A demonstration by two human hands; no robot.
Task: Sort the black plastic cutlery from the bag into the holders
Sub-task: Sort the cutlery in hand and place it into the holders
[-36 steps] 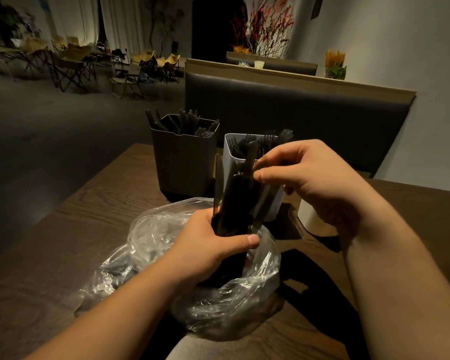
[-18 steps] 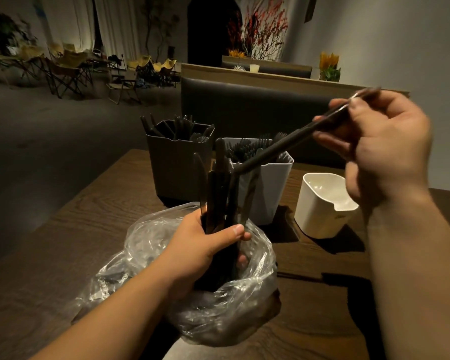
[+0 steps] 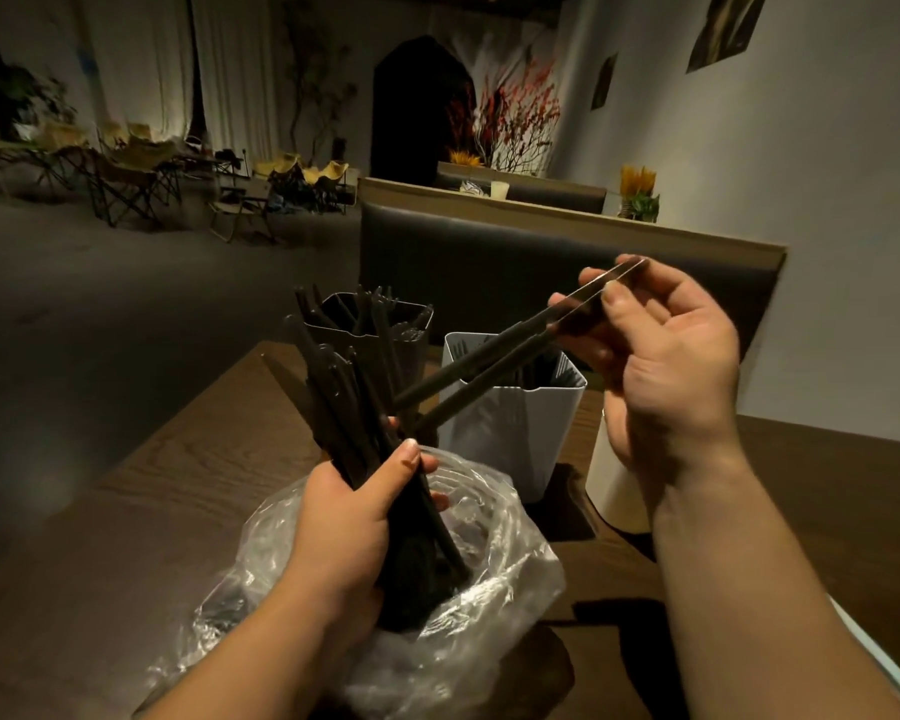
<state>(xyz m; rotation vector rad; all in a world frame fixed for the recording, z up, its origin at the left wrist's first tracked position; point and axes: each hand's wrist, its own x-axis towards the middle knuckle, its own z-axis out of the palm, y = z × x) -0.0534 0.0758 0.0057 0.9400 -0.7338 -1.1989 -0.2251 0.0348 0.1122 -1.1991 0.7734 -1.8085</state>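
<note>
- The right hand [image 3: 671,366] pinches two black pieces [image 3: 489,351] by their upper ends, between thumb and fingertips. They slope down over the white holder [image 3: 510,433], and their lower tips reach almost to the bundle. With so light a hold at one end, either piece could swivel or slip and drop onto the table [image 3: 178,459].
- Their heads are hidden in the fingers and the light is dim, so I cannot tell what type they are. If the two differ, one probably ends up in the wrong holder.
- The left hand [image 3: 349,517] is wrapped round a bundle of black cutlery [image 3: 344,397], standing it in the clear bag [image 3: 500,553]. The tops fan out loosely, so a slack grip could let them splay and spill.
- The lower tips may snag the bundle and drag other pieces out.
- The dark holder [image 3: 417,340] looks crowded, so pushing more in could jam it or tip it.
- The second white holder [image 3: 609,491] sits just beside the right wrist, and a careless sweep might knock it over.
</note>
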